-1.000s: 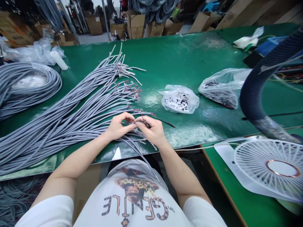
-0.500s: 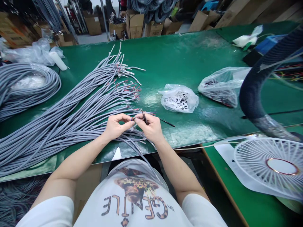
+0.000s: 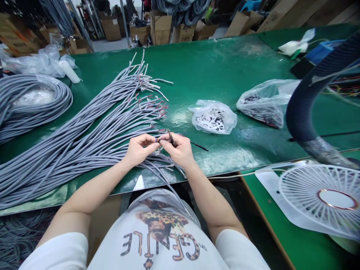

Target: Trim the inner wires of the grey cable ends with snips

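Observation:
My left hand (image 3: 140,150) is closed in a pinch on thin coloured wires (image 3: 157,140) at a cable end. Thumb and forefinger of my right hand (image 3: 180,150) meet it fingertip to fingertip, pinching at the same wires. A small dark tool (image 3: 172,140) is also tucked in my right hand; its exact kind does not show. Under and around both hands lie many grey cables (image 3: 112,127), their stripped ends showing red and white wires. A thin black rod (image 3: 200,146) sticks out to the right beyond my right hand.
On the green table (image 3: 213,71), two clear bags of small parts lie to the right, a nearer bag (image 3: 215,118) and a fuller bag (image 3: 264,105). A dark flexible hose (image 3: 300,108) and a white fan (image 3: 317,198) stand at the right. Coiled cable (image 3: 60,101) lies left.
Both hands stay pinched together at the wires, with only a slight shift of the fingers. Nothing else has visibly moved beyond a small shift of the view.

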`<state>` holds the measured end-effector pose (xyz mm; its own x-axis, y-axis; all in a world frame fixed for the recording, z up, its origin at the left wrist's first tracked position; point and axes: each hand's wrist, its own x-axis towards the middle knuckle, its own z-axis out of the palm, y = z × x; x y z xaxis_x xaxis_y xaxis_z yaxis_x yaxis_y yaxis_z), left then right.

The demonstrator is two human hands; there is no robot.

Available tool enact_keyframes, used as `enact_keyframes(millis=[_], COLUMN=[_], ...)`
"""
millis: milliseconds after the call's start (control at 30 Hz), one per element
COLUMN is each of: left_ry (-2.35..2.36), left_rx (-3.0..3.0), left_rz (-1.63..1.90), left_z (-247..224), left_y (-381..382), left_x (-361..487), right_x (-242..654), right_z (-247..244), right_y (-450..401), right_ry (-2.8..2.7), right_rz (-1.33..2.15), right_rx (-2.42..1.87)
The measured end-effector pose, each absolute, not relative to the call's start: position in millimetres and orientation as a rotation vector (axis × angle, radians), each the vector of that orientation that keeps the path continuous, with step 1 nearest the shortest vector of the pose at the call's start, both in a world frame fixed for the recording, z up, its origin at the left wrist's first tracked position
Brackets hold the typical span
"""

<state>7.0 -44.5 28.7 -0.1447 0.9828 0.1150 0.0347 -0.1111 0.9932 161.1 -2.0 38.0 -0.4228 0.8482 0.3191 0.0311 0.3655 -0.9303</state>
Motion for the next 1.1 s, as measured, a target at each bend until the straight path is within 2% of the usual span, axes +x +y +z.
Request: enact_keyframes(millis=[167,367,467,633,867,1100], left_ry=[1.25,1.05,0.927,0.779,0.891,0.97], left_rx=[1.203,1.248,1.35,1.343,1.386,1.121], left_rz=[1.462,1.49,1.435,1.281,1.206,1.012], left_z=[27.4,25.5,23.9,24.1,38.6,42.1], left_y=[-44.2,-38.6,-34.5,-31.7,-34.9,-35.1], left_x=[10.0,5.8,-2.5,-13.1,-10.5,-14.0], right_x=[156.8,148.5,147.4,147.8,149.0,151.5], right_z=[36.8,28.6,26.8,29.3,35.7,40.6], right_y=[-2.1,1.4,2.2,1.3,-2.1,-2.7], right_ry=[-1.684,-1.317,-1.195,-1.306,-1.516,-1.651], right_rz=[1.218,1.692,1.804,1.693,1.47,1.344], right_rx=[-0.819,-0.767,-0.735,-0.696,-0.736,-0.765])
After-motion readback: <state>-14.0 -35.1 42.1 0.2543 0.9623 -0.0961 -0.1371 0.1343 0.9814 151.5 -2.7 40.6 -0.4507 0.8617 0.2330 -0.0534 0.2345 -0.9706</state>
